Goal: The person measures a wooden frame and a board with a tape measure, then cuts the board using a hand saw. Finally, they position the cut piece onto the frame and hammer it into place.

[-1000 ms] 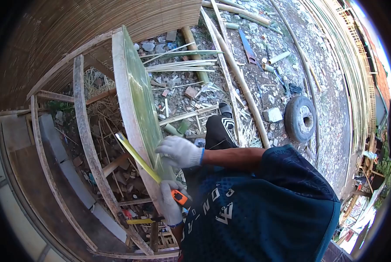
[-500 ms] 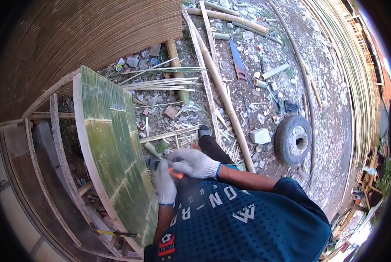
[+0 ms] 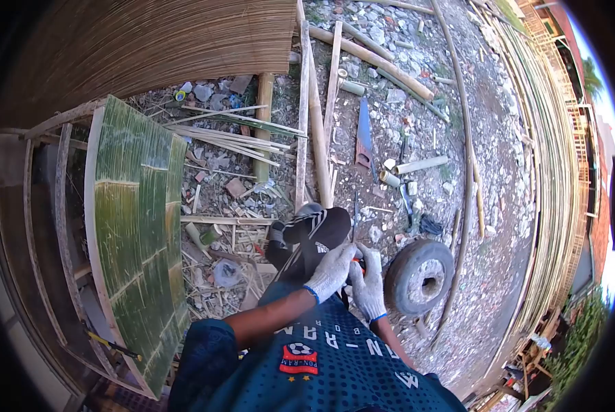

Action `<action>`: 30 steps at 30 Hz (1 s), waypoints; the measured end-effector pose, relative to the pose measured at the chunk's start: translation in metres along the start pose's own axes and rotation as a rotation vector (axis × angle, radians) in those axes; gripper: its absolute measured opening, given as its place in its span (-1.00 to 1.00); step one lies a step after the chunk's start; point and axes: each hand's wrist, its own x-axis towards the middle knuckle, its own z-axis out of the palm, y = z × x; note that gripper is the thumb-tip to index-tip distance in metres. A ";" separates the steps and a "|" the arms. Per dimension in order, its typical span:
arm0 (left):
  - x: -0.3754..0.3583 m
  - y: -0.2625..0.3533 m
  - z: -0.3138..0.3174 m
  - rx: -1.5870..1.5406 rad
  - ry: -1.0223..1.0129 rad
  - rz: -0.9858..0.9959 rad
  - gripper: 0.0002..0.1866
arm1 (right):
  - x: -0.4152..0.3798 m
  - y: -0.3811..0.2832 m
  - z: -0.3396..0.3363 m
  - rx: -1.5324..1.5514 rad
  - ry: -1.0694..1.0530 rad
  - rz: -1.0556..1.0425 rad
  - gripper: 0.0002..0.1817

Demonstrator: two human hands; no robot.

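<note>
My left hand (image 3: pixel 331 272), in a white knitted glove with a blue cuff, is closed with its fingers bent toward the other hand. Close against it, my right hand (image 3: pixel 369 283), gloved the same way, is closed too. Between the two hands shows a small orange-red object (image 3: pixel 358 259), mostly covered by the fingers, so its kind cannot be made out. Both hands are in front of the dark teal shirt (image 3: pixel 321 371), above the lap. A thin dark rod or blade (image 3: pixel 355 206) lies on the ground just beyond the fingertips.
A green split-bamboo panel (image 3: pixel 136 240) leans on a wooden frame (image 3: pixel 63 220) at left. Bamboo strips (image 3: pixel 232 141) and poles (image 3: pixel 319 123) lie ahead. A handsaw (image 3: pixel 364 134), a tyre (image 3: pixel 419 277) and a bamboo tube (image 3: pixel 423 165) rest on rubble at right.
Both hands, still together, have swung away from the green panel toward the tyre side. The view and body have turned, and the bent legs now show more.
</note>
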 end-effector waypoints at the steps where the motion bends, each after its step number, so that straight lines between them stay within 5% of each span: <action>1: 0.010 0.006 0.011 -0.018 0.045 -0.032 -0.55 | 0.007 0.000 -0.004 -0.045 0.030 -0.009 -0.46; 8: 0.137 0.010 0.096 -0.043 0.170 0.039 -0.50 | 0.105 0.019 -0.094 0.050 -0.023 0.082 -0.49; 12: 0.233 0.029 0.166 -0.082 0.231 0.040 -0.54 | 0.201 0.109 -0.173 -0.268 -0.030 -0.056 -0.40; 19: 0.271 0.035 0.245 -0.124 0.209 0.100 -0.57 | 0.249 0.099 -0.287 -0.150 -0.200 0.174 -0.41; 24: 0.317 0.011 0.273 -0.084 0.475 0.107 -0.49 | 0.288 0.132 -0.295 -0.368 -0.336 0.057 -0.08; 30: 0.368 -0.036 0.281 -0.355 0.775 0.186 -0.44 | 0.396 0.209 -0.281 -0.636 -0.704 -0.699 0.05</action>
